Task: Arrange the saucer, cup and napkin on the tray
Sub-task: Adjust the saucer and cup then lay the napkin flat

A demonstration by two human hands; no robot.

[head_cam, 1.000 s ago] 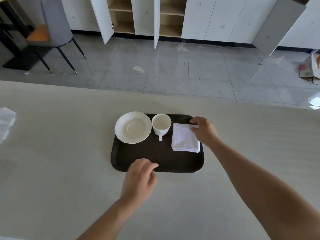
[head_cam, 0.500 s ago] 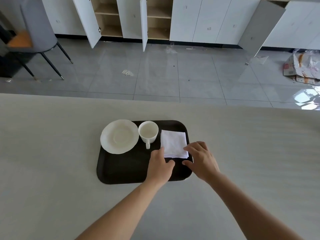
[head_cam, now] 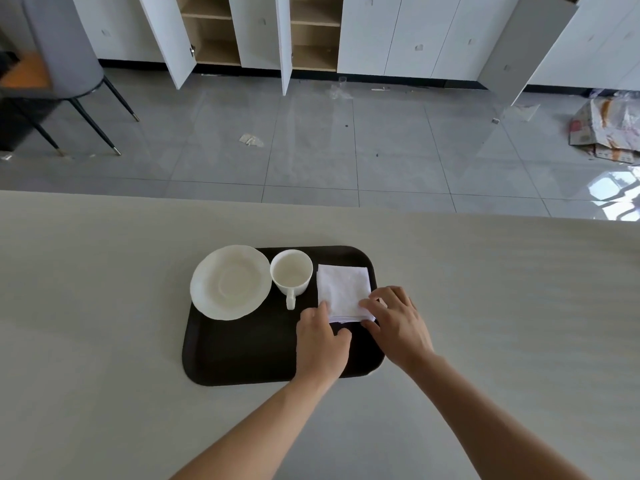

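Note:
A dark brown tray point(head_cam: 242, 355) lies on the pale table. On its far left sits a white saucer point(head_cam: 230, 282), overhanging the tray's left rim. To its right stands a white cup point(head_cam: 291, 273), handle toward me. A folded white napkin point(head_cam: 343, 291) lies on the tray's far right part. My left hand point(head_cam: 320, 341) rests on the tray with a fingertip touching the napkin's near left corner. My right hand point(head_cam: 398, 320) has its fingers spread on the napkin's near right corner, covering that corner.
The pale table point(head_cam: 104, 341) stretches wide on both sides of the tray. Beyond its far edge lies grey tiled floor, with white cabinets point(head_cam: 381, 32) standing open, a grey chair point(head_cam: 62, 64) at the left and crumpled packaging point(head_cam: 606, 133) at the right.
My left hand came from the tray's near edge to the napkin's near left corner. My right hand slid from the napkin's far corner to its near right corner. The camera tilted.

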